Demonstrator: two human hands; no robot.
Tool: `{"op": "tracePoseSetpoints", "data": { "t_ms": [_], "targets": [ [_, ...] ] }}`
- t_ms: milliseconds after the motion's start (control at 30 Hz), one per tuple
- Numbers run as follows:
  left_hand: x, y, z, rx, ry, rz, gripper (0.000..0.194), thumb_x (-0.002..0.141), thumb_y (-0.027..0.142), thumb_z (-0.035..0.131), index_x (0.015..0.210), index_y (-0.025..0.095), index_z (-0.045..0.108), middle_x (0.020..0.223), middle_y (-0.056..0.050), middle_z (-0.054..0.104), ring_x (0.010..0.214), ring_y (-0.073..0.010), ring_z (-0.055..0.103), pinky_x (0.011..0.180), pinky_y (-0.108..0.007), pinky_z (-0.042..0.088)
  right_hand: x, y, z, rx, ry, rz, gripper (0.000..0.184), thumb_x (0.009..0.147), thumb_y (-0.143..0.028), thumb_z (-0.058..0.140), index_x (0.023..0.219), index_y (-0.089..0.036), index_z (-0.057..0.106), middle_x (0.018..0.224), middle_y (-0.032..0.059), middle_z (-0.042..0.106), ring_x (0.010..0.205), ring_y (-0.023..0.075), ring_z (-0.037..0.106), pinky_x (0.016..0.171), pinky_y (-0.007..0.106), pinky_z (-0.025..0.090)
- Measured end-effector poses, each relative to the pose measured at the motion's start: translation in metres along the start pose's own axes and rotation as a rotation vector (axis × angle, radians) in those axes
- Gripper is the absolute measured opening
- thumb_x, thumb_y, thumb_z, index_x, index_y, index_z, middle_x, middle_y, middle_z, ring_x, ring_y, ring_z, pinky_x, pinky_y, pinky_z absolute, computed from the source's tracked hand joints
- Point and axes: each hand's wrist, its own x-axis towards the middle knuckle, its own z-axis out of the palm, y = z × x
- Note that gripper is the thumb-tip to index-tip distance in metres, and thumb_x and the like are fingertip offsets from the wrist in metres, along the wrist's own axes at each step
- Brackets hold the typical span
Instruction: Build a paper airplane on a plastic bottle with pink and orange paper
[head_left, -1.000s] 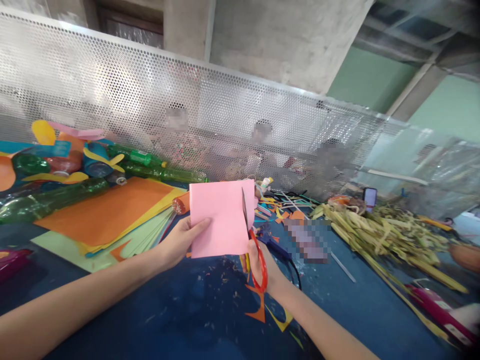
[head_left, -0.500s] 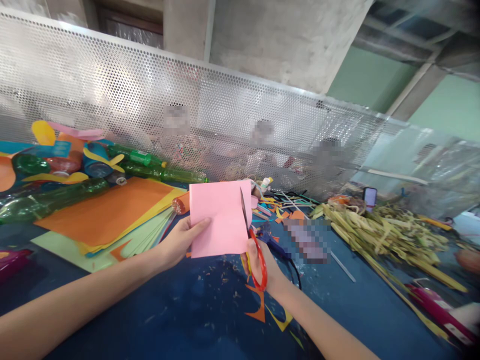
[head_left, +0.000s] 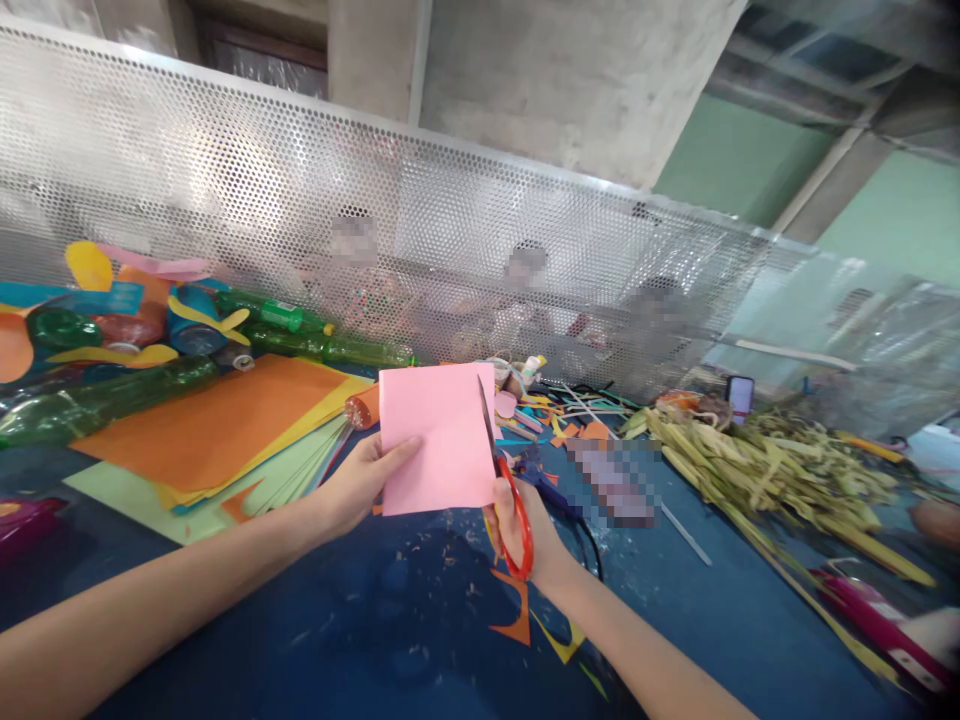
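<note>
My left hand (head_left: 358, 486) pinches the lower left edge of a folded pink paper (head_left: 439, 437), holding it upright over the blue table (head_left: 375, 620). My right hand (head_left: 525, 535) grips red-handled scissors (head_left: 504, 480) with the blades pointing up along the paper's right edge. The blades look closed against that edge. A small pink offcut (head_left: 505, 404) lies on the table just behind the paper's right edge.
A stack of orange, yellow and green paper sheets (head_left: 217, 430) lies to the left. Green plastic bottles (head_left: 97, 400) and colourful crafts (head_left: 127, 310) sit behind it. Dried leaf strips (head_left: 765, 470), paper scraps (head_left: 525, 620) and a phone (head_left: 739, 395) lie right. A perforated metal screen (head_left: 420, 250) closes off the back.
The scissors have cut up the paper's right edge; the narrow pink strip right of the blades has come away and the paper is narrower.
</note>
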Motion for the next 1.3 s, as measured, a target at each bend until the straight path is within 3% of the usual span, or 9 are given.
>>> {"op": "tracePoseSetpoints", "data": {
  "t_ms": [200,300,400,567,700,867,1000,1300],
  "targets": [
    [0.0,-0.001,-0.001,-0.004,0.008,-0.002,0.039,0.075,0.036,0.065,0.106,0.013,0.061,0.097,-0.013,0.068,0.081,-0.0232,0.064,0.072,-0.033,0.051,0.0,-0.003,0.002,0.001,0.057,0.034,0.05,0.08,-0.067,0.03,0.06,-0.022,0.038,0.043,-0.0038,0.036,0.033,0.0107,0.039,0.034,0.024,0.032],
    [0.002,0.0,-0.003,-0.013,0.048,-0.026,0.034,0.072,0.033,0.068,0.1,0.015,0.064,0.094,-0.011,0.069,0.083,-0.0232,0.064,0.073,-0.032,0.051,-0.002,-0.01,0.004,0.068,0.027,0.051,0.052,0.079,-0.069,0.027,0.06,-0.021,0.038,0.045,-0.0039,0.037,0.034,0.0108,0.041,0.035,0.024,0.038],
    [0.005,0.005,-0.006,-0.023,0.092,-0.032,0.032,0.07,0.033,0.07,0.096,0.016,0.065,0.099,-0.01,0.068,0.085,-0.0242,0.064,0.071,-0.031,0.052,-0.004,-0.017,0.006,0.111,-0.006,0.031,0.055,0.077,-0.071,0.028,0.064,-0.019,0.044,0.052,0.0003,0.046,0.044,0.0143,0.051,0.045,0.029,0.048],
    [0.009,0.009,-0.013,0.047,0.078,-0.005,0.038,0.071,0.035,0.068,0.102,0.014,0.062,0.103,-0.013,0.067,0.082,-0.0262,0.065,0.069,-0.034,0.053,-0.006,-0.023,0.002,0.028,-0.085,-0.078,0.054,0.083,-0.064,0.027,0.073,-0.017,0.053,0.065,0.0075,0.058,0.062,0.0207,0.059,0.062,0.034,0.05],
    [0.011,0.008,-0.017,0.043,0.068,-0.007,0.038,0.071,0.034,0.067,0.102,0.013,0.062,0.101,-0.013,0.067,0.084,-0.0256,0.065,0.073,-0.034,0.052,-0.007,-0.032,-0.003,0.037,-0.161,-0.087,0.05,0.087,-0.057,0.028,0.095,-0.019,0.06,0.095,0.0102,0.065,0.094,0.0252,0.058,0.09,0.039,0.042],
    [0.01,0.005,-0.016,0.02,0.054,-0.061,0.037,0.071,0.033,0.068,0.101,0.013,0.063,0.101,-0.013,0.068,0.081,-0.0247,0.065,0.073,-0.035,0.052,-0.006,-0.031,-0.004,0.212,-0.169,-0.056,0.056,0.086,-0.058,0.028,0.117,-0.018,0.054,0.116,0.0094,0.059,0.119,0.0238,0.045,0.107,0.041,0.026],
    [0.009,0.001,-0.014,-0.011,-0.015,-0.088,0.037,0.073,0.033,0.068,0.103,0.012,0.062,0.102,-0.014,0.067,0.082,-0.0245,0.065,0.075,-0.036,0.052,-0.005,-0.026,-0.003,0.234,-0.147,-0.129,0.056,0.088,-0.055,0.027,0.12,-0.017,0.052,0.117,0.0088,0.059,0.125,0.0215,0.038,0.108,0.039,0.024],
    [0.005,-0.002,-0.012,-0.017,-0.081,-0.121,0.035,0.075,0.033,0.066,0.101,0.01,0.063,0.099,-0.015,0.068,0.078,-0.0228,0.066,0.072,-0.035,0.053,-0.007,-0.029,-0.009,0.053,-0.088,-0.222,0.051,0.091,-0.049,0.027,0.12,-0.017,0.054,0.112,0.008,0.062,0.114,0.0241,0.049,0.098,0.037,0.038]
  ]
}}
